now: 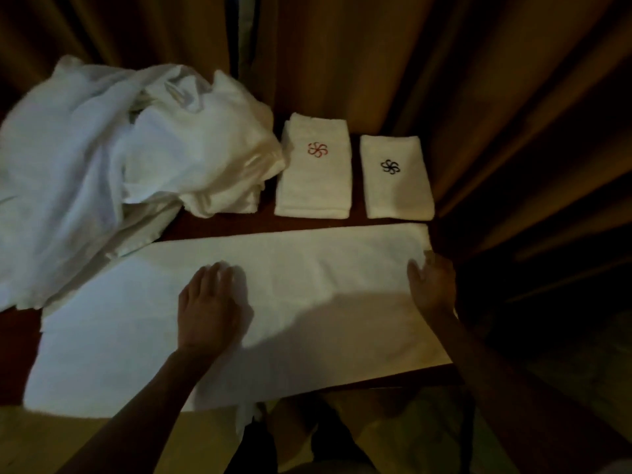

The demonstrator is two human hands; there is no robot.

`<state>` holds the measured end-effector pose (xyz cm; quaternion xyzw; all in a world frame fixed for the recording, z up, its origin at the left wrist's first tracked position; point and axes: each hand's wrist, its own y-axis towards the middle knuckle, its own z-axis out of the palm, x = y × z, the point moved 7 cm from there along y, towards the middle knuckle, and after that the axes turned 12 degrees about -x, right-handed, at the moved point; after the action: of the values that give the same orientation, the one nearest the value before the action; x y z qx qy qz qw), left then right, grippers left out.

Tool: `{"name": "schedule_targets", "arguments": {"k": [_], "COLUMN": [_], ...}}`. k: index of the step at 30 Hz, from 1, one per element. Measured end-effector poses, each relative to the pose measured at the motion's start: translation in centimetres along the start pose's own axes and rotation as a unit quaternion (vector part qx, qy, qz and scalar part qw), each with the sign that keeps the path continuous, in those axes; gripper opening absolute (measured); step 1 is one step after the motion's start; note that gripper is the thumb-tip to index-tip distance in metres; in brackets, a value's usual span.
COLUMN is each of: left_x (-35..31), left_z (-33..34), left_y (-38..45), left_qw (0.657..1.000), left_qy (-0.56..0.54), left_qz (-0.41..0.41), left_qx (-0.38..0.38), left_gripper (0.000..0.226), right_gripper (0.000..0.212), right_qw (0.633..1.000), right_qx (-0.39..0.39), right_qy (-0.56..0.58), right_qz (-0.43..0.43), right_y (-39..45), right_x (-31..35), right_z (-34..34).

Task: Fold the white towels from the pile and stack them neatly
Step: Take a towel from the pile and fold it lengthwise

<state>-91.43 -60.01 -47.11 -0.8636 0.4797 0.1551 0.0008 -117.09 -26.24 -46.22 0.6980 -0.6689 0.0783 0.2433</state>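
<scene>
Two hands lie flat on the spread towel (pixel 307 295) along the table's (pixel 219 224) front edge: left hand (pixel 210 306) with fingers extended, pressing mid-towel; right hand (pixel 432 285) likewise extended at its right end. Unfolded pile (pixel 119 159) occupies the rear left corner.

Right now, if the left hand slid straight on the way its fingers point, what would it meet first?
The left hand lies flat on the spread towel, fingers pointing away from the person. It would probably cross that towel's far edge and a bare strip of table, then meet the pile. Depth is hard to judge.
</scene>
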Motion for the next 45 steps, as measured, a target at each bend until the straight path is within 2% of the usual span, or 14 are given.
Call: {"name": "schedule_targets", "arguments": {"k": [4,6,10,12,16,19,26,29,35,45], "left_x": [-6.4,-9.0,-14.2,-15.3,-15.1,-14.6,-14.7,-14.1,-12.3,-11.5], "left_z": [2.5,3.3,3.8,4.2,5.2,5.3,5.2,5.2,5.4,6.2], "left_y": [1.0,1.4,1.8,1.5,0.5,-0.1,-0.4,-1.0,-2.1,-2.9], "left_qw": [0.999,0.999,0.999,0.999,0.999,0.999,1.000,1.000,0.999,0.998], "left_qy": [0.010,0.013,0.014,0.011,0.023,0.027,0.018,0.020,0.031,0.028], "left_qz": [0.019,0.013,0.031,0.028,0.015,0.016,0.007,-0.005,-0.043,-0.060], "left_qx": [0.040,0.040,0.023,0.033,0.035,0.033,0.024,0.012,-0.011,-0.002], "left_gripper": [0.063,0.065,0.066,0.069,0.066,0.063,0.064,0.068,0.076,0.080], "right_gripper": [0.040,0.036,0.044,0.039,0.027,0.017,0.016,0.015,0.014,0.020], "right_qw": [0.995,0.988,0.972,0.970,0.956,0.951,0.934,0.938,0.959,0.956], "right_qx": [0.042,0.091,0.133,0.148,0.169,0.160,0.162,0.161,0.145,0.137], "right_qy": [0.022,0.052,0.123,0.124,0.182,0.235,0.285,0.271,0.229,0.244], "right_qz": [0.084,0.117,0.150,0.149,0.157,0.121,0.140,0.144,0.078,0.085], "right_y": [4.4,5.9,7.6,8.0,9.2,9.7,10.6,10.6,10.1,9.4], "right_x": [-2.5,-3.0,-3.4,-3.4,-3.4,-3.0,-3.0,-3.0,-3.1,-4.2], "right_z": [0.4,1.1,2.1,2.4,2.9,2.8,3.1,3.4,3.2,2.7]}}
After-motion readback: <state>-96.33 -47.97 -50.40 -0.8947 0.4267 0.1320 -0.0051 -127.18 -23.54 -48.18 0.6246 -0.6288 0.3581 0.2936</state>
